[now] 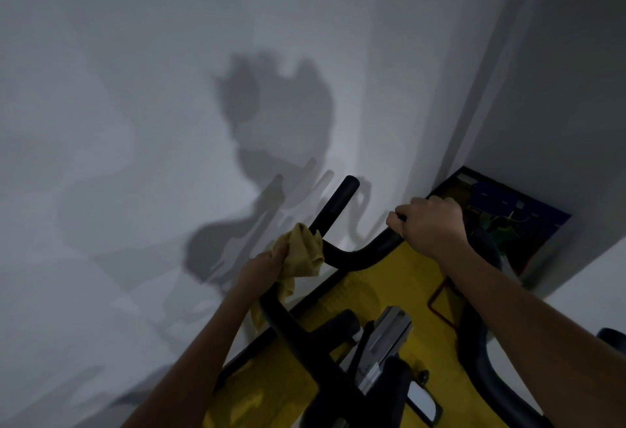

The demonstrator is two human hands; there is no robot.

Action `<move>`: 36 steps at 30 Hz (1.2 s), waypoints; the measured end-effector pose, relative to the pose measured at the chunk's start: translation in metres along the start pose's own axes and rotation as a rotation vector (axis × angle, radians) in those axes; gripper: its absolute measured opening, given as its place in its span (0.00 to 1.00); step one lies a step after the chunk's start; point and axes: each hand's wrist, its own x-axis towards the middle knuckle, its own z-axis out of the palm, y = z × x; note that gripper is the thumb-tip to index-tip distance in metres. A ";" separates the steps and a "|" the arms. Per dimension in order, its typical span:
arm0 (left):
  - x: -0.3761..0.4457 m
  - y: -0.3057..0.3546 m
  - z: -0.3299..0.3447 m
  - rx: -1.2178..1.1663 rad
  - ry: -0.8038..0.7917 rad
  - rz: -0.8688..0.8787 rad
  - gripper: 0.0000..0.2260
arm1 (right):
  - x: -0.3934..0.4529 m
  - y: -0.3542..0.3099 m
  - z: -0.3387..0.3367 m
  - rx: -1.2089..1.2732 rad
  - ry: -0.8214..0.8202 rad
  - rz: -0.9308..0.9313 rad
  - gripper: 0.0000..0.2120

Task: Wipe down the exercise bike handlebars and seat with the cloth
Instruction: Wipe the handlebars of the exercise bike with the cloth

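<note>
The black handlebars (352,255) of the exercise bike curve across the lower middle of the head view, with one horn (337,205) rising toward the wall. My left hand (266,265) grips a yellow cloth (303,248) bunched around the left part of the bar, just below that horn. My right hand (428,224) is closed around the right end of the bar. The seat is out of view.
A white wall fills the left and top, close behind the bars, and meets a grey wall at the right corner. A yellow mat (399,278) lies on the floor under the bike. A dark framed board (508,214) leans in the corner. The silver stem (386,346) sits below centre.
</note>
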 end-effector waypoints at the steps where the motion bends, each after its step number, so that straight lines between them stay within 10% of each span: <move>1: -0.004 -0.001 0.001 -0.041 0.001 -0.032 0.26 | -0.001 0.000 0.000 0.002 0.009 0.008 0.04; 17: -0.098 -0.008 0.027 -0.444 0.033 -0.190 0.24 | -0.001 -0.003 -0.005 0.032 -0.038 0.029 0.05; 36: 0.000 0.037 -0.004 0.083 0.041 0.126 0.13 | -0.005 0.000 0.008 0.051 0.061 0.053 0.10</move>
